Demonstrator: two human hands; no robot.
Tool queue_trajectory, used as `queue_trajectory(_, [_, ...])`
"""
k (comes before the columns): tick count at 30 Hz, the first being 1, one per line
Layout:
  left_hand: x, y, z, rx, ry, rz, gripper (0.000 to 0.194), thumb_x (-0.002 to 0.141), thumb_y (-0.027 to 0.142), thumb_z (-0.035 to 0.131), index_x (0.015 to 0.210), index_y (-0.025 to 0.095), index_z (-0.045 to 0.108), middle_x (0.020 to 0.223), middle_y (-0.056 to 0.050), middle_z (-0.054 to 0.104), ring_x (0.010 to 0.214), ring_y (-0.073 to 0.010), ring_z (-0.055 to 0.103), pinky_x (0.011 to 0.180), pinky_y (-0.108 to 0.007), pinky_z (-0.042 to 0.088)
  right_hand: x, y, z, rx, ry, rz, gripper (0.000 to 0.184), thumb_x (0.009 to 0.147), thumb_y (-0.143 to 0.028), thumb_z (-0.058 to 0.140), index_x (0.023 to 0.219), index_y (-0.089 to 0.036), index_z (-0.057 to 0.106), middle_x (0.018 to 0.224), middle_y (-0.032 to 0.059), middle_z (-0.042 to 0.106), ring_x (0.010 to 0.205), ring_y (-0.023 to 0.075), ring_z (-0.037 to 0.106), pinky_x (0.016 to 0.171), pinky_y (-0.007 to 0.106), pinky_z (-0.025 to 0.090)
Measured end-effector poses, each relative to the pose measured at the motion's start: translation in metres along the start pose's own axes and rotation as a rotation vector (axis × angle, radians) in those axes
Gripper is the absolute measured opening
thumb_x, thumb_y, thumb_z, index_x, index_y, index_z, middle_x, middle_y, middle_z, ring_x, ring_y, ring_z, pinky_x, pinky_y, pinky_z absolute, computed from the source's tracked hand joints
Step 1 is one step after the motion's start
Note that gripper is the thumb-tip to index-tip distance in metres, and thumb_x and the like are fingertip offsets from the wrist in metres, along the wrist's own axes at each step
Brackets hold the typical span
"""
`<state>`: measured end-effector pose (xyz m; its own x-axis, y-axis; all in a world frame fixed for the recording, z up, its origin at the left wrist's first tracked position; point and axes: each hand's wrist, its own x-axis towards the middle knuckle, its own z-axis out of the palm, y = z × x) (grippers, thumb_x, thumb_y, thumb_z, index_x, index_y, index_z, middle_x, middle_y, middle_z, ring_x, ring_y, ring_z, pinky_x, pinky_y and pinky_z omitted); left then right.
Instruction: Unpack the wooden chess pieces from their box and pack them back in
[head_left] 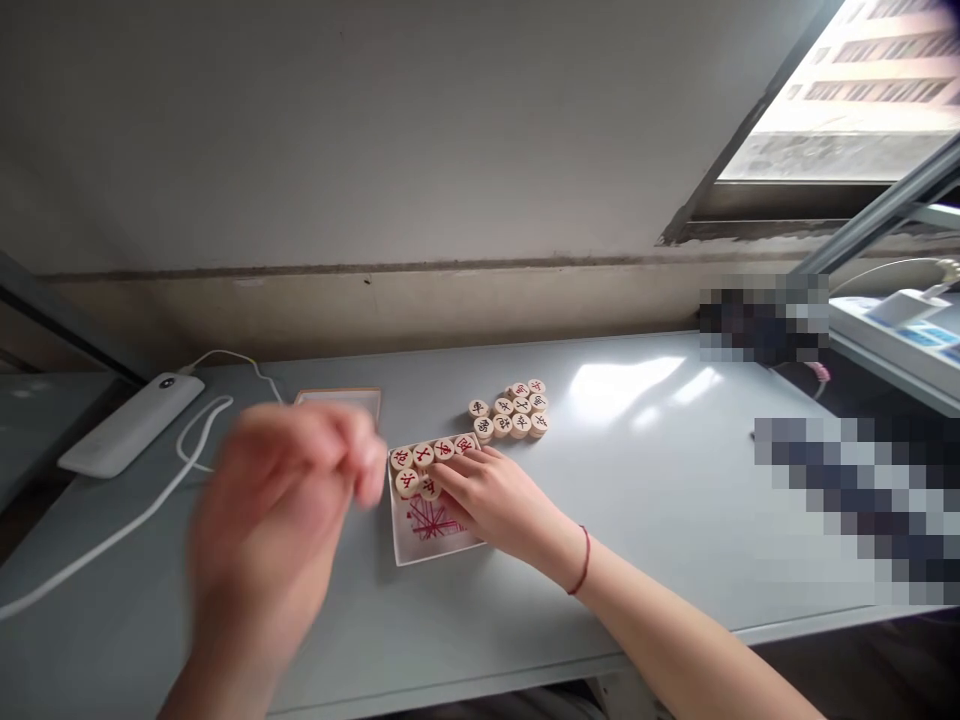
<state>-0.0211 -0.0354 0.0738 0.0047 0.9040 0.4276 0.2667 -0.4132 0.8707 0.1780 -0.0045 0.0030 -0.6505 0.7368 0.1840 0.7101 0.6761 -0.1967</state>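
A shallow white box (441, 553) holds Chinese chess pieces with red characters, such as the piece (402, 457) in its back row. My right hand (499, 500) reaches over the box from the right, with a red cord on its wrist. Its fingertips close on a Chinese chess piece (429, 490) at the front of the pieces; the thumb is hidden. Red lines show on the box floor. My left hand (281, 490) is raised to the left of the box, curled and smeared by motion. Whether it holds anything cannot be made out.
Behind the box to the right stand stacked Chinese chess pieces (521, 405). An orange-edged box lid (341, 397) lies partly behind my left hand. A white power strip (131, 425) and a cable (112, 545) lie on the left of the grey table (637, 520). Shelf posts flank the table.
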Motion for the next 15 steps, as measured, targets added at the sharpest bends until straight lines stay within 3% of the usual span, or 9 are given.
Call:
queue_trajectory(4, [0.044, -0.044, 0.030, 0.395, -0.204, 0.101, 0.020, 0.093, 0.032, 0.046, 0.093, 0.020, 0.062, 0.095, -0.004, 0.066, 0.091, -0.0193, 0.062, 0.079, -0.033, 0.051, 0.001, -0.001, 0.001, -0.029, 0.023, 0.019, 0.009, 0.092, -0.025, 0.050, 0.092, -0.018, 0.055, 0.078, 0.0031, 0.064, 0.070, 0.0162, 0.055, 0.062, 0.029, 0.033])
queue_trajectory(8, [0.039, -0.084, 0.042, 0.621, -0.431, 0.212, 0.027, 0.096, 0.024, 0.035, 0.093, 0.017, 0.061, 0.097, -0.007, 0.067, 0.094, -0.0212, 0.061, 0.086, -0.038, 0.049, 0.002, -0.001, 0.004, -0.041, 0.058, 0.033, 0.008, 0.091, -0.021, 0.050, 0.085, -0.018, 0.055, 0.074, 0.0020, 0.063, 0.066, 0.0152, 0.054, 0.059, 0.028, 0.031])
queue_trajectory(11, [0.029, -0.090, 0.042, 0.627, -0.502, 0.220, 0.030, 0.097, 0.023, 0.032, 0.099, 0.017, 0.061, 0.101, -0.007, 0.068, 0.097, -0.0213, 0.061, 0.087, -0.038, 0.050, 0.002, -0.001, 0.007, -0.055, 0.076, 0.053, 0.004, 0.088, -0.018, 0.052, 0.086, -0.018, 0.055, 0.074, 0.0019, 0.064, 0.065, 0.0158, 0.055, 0.058, 0.029, 0.031])
queue_trajectory(15, [0.026, -0.081, 0.036, 0.556, -0.603, 0.175, 0.030, 0.097, 0.026, 0.035, 0.115, 0.018, 0.057, 0.115, -0.007, 0.065, 0.109, -0.0202, 0.058, 0.093, -0.035, 0.049, 0.001, -0.001, 0.008, -0.038, 0.081, 0.075, 0.008, 0.088, -0.024, 0.055, 0.085, -0.017, 0.056, 0.076, 0.0043, 0.065, 0.070, 0.0176, 0.059, 0.059, 0.029, 0.034])
